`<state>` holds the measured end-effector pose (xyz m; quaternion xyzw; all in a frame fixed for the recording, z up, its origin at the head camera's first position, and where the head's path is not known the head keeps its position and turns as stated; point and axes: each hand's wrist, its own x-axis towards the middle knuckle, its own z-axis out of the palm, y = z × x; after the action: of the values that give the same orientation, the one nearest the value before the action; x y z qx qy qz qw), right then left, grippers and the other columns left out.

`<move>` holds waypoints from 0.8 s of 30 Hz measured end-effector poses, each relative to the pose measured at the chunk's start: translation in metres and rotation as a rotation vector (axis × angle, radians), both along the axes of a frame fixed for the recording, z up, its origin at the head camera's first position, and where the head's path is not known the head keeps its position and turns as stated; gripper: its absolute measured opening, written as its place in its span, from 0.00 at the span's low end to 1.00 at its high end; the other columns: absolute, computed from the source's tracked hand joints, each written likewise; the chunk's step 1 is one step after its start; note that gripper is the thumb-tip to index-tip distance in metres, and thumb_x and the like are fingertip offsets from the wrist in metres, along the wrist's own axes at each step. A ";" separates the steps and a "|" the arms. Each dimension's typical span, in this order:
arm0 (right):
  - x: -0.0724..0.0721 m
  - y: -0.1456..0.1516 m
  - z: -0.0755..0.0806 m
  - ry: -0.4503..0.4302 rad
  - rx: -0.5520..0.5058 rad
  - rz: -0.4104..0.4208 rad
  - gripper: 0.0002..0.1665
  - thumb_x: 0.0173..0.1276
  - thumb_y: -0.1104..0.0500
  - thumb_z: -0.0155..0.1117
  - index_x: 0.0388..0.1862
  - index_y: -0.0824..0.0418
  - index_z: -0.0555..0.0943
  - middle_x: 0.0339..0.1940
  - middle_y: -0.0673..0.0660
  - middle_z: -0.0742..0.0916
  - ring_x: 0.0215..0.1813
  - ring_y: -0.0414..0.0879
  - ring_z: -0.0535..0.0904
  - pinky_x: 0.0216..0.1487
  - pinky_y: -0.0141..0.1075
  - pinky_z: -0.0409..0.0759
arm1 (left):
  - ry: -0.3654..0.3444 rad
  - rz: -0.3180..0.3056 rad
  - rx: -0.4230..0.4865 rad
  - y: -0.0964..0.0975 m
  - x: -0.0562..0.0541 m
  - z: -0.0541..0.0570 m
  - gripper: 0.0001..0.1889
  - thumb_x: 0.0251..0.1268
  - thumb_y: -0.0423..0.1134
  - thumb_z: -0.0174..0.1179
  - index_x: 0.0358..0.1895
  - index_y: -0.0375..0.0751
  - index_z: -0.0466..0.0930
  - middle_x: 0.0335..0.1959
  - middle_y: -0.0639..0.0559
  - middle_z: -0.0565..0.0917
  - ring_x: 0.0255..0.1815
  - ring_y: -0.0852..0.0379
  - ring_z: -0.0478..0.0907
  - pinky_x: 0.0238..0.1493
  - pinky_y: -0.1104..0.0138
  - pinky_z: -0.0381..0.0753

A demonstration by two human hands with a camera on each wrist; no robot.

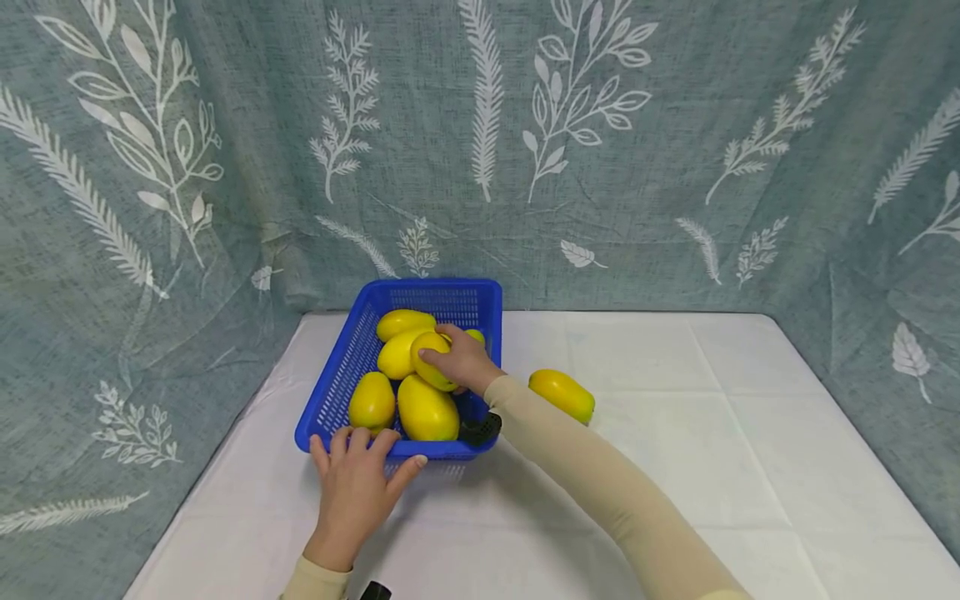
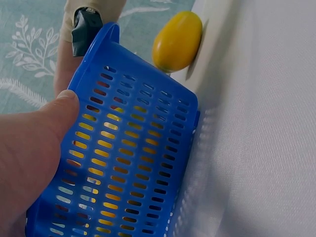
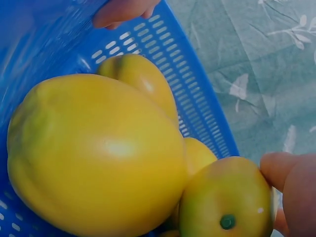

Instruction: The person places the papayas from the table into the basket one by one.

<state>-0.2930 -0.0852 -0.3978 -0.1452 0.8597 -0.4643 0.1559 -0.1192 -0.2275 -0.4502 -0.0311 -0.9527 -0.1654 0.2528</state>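
Observation:
A blue plastic basket point(image 1: 442, 451) holds several yellow oval fruits that look like mangoes point(image 1: 428, 410). My left hand point(image 1: 355, 492) grips its near rim, fingers over the edge and the thumb on the outer wall in the left wrist view. Reaching in from the right, my right hand point(image 1: 467, 360) holds one yellow mango-like fruit point(image 1: 430, 363) between thumb and fingers, above the others. The held fruit point(image 3: 226, 200) shows a small green stem end in the right wrist view, beside a large yellow fruit point(image 3: 98, 153).
Another yellow fruit point(image 1: 561, 395) with a greenish end lies on the white-covered table point(image 1: 675, 467), right of the basket. Behind the table hangs a grey-green curtain point(image 1: 420, 150) with white leaf prints. A black device point(image 1: 482, 428) sits by my right wrist, over the basket's near corner.

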 end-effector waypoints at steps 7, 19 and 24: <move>0.002 0.005 0.002 -0.026 0.026 -0.001 0.43 0.74 0.41 0.62 0.81 0.50 0.60 0.74 0.62 0.75 0.55 0.57 0.82 0.44 0.54 0.88 | -0.021 -0.004 0.001 0.003 0.000 -0.001 0.23 0.57 0.54 0.73 0.44 0.37 0.84 0.42 0.32 0.82 0.58 0.22 0.70 0.64 0.22 0.47; 0.008 0.020 0.015 -0.027 0.055 0.051 0.43 0.73 0.44 0.65 0.81 0.50 0.60 0.76 0.63 0.72 0.54 0.57 0.84 0.46 0.53 0.88 | -0.030 -0.009 0.001 0.004 -0.003 0.000 0.24 0.58 0.54 0.73 0.45 0.36 0.85 0.43 0.31 0.82 0.58 0.23 0.70 0.63 0.23 0.47; 0.006 0.036 0.025 -0.021 0.018 0.040 0.41 0.74 0.43 0.63 0.81 0.49 0.60 0.77 0.65 0.71 0.53 0.55 0.86 0.46 0.45 0.88 | -0.061 0.008 0.002 0.002 -0.001 0.003 0.24 0.59 0.54 0.72 0.45 0.36 0.84 0.44 0.31 0.81 0.59 0.23 0.69 0.64 0.24 0.46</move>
<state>-0.2873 -0.0495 -0.3725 -0.1560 0.8592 -0.4547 0.1752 -0.1203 -0.2253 -0.4472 -0.0220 -0.9600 -0.1660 0.2244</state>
